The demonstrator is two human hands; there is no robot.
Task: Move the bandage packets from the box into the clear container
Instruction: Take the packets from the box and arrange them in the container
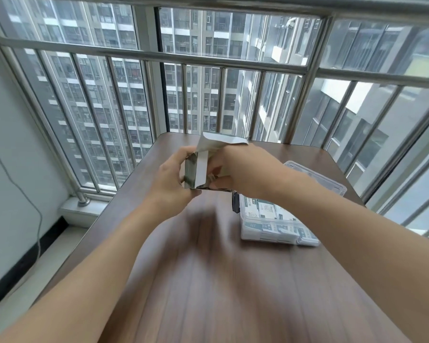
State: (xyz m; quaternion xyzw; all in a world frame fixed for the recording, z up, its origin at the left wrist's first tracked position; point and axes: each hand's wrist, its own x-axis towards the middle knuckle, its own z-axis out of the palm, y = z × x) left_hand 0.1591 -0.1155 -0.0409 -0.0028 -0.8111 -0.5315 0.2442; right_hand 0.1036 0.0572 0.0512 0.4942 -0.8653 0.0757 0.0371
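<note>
A small cardboard box (200, 169) with its white flaps open is held above the brown table (208, 280). My left hand (174, 179) grips the box's left side. My right hand (235, 169) is at the box's open mouth, fingers curled into it; whether they pinch a packet is hidden. To the right on the table lies the clear container (278, 226), open, with several white-and-green bandage packets (265, 209) lying inside. Its clear lid (317, 179) stands open behind my right forearm.
The table stands against a window with a metal railing (208, 60) at its far edge. A small dark latch (235, 203) shows on the container's left side. A grey cable (22, 194) hangs on the wall at left.
</note>
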